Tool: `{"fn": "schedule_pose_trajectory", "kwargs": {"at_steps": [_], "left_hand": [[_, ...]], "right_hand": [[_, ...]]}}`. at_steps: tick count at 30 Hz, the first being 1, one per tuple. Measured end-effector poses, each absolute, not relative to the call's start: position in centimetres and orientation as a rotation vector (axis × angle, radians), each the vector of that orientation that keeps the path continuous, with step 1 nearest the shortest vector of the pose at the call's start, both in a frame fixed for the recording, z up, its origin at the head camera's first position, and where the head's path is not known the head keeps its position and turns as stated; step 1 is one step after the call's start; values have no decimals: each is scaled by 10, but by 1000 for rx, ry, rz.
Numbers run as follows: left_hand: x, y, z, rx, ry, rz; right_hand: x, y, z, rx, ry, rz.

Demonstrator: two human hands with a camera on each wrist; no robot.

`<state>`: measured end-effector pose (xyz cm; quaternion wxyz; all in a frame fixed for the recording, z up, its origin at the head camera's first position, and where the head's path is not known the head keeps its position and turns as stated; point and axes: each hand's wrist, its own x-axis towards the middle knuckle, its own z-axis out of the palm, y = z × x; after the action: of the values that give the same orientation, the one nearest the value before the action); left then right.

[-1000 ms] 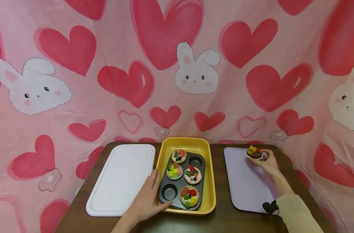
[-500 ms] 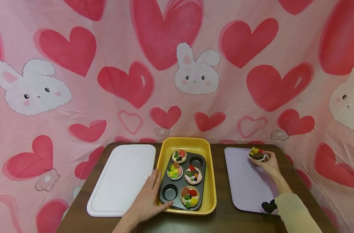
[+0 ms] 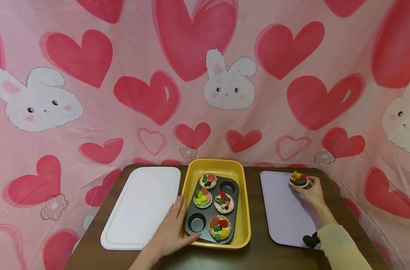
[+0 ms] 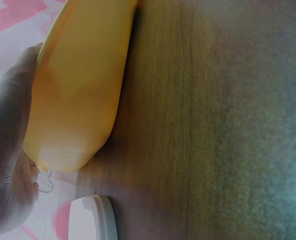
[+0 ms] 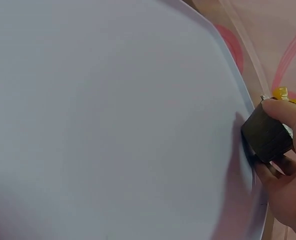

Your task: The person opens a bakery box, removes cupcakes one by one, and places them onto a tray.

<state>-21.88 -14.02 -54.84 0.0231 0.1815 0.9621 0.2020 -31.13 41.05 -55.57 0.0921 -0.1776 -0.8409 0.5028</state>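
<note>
At the right of the head view, a dark-sided tart [image 3: 298,181] with yellow and red topping is pinched by the right hand [image 3: 314,192], its thumb in front and fingers behind. This grip by the wall presumably spares the topping. The tart is at the far right corner of a lilac tray [image 3: 287,221]; in the right wrist view it sits by the rim, and whether its base touches the tray I cannot tell.

At lower centre, the left hand [image 3: 169,229] lies flat along the near left corner of a yellow tray [image 3: 246,225], fingers extended and thumb spread over the near rim; it grasps nothing and probably steadies the tray. Inside is a muffin pan [image 3: 209,213], whose cups seat four fruit tarts [image 3: 224,203], likely to keep them upright and apart.

A white tray [image 3: 140,210] occupies the left of the wooden table [image 3: 257,228]; the left forearm passes its near right corner. Hearts and rabbits cover the fabric [image 3: 265,120] behind. The yellow tray's raised walls and the occupied cups bound the way into the pan.
</note>
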Motion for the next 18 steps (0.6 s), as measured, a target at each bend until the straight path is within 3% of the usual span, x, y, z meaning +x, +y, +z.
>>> {"fn": "schedule_pose_trajectory", "kwargs": {"at_steps": [12,18], "left_hand": [[-218,-139,-548,559,2977,631],[-218,-140,-548,555,2980,639]], "right_hand": [[-306,416,-554,-524,-2606,1323],[-302,421,-554,-401,-2690,1125]]}}
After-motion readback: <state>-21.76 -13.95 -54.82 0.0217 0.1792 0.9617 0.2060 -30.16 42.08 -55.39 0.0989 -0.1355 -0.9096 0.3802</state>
